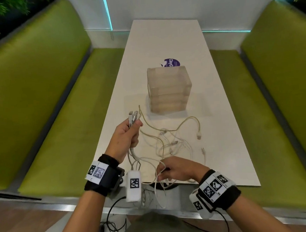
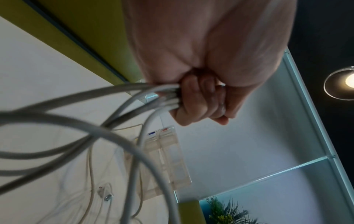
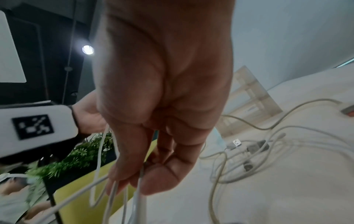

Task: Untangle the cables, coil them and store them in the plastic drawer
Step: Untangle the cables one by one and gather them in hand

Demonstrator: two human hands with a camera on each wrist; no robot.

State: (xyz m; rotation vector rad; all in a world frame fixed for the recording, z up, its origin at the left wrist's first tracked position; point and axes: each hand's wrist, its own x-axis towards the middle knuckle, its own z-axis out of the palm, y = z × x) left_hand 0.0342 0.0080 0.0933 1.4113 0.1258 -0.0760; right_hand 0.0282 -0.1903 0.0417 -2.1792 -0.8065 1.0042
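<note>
White table (image 1: 161, 42) runs between green benches (image 1: 46, 96); tangled cables (image 1: 169, 144) lie before the plastic drawer (image 1: 169, 89). Left wrist: left hand (image 2: 201, 97) fists a cable bundle. Right wrist: right hand (image 3: 153, 151) pinches strands above the tabletop

white table (image 1: 222, 128), green benches (image 1: 47, 115), purple sticker (image 1: 171, 62)

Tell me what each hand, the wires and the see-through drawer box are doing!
left hand: grips a bunch of cable ends, raised.
right hand: pinches cable strands at the table's near edge.
cables: tangled, uncoiled.
plastic drawer: upright; drawers look closed.
</note>
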